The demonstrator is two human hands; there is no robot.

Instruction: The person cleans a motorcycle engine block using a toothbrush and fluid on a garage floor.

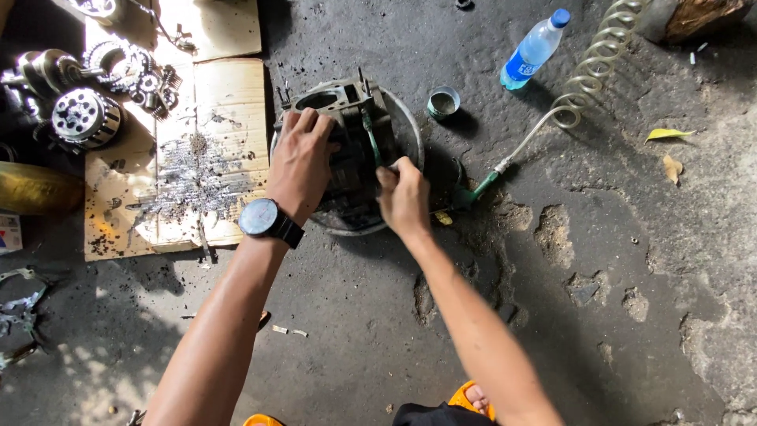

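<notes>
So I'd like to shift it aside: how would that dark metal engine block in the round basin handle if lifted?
The dark metal engine block is probably heavy for its size, being solid cast metal. It looks grimy, so likely slippery. The left hand braces it, hinting it may tip.
</notes>
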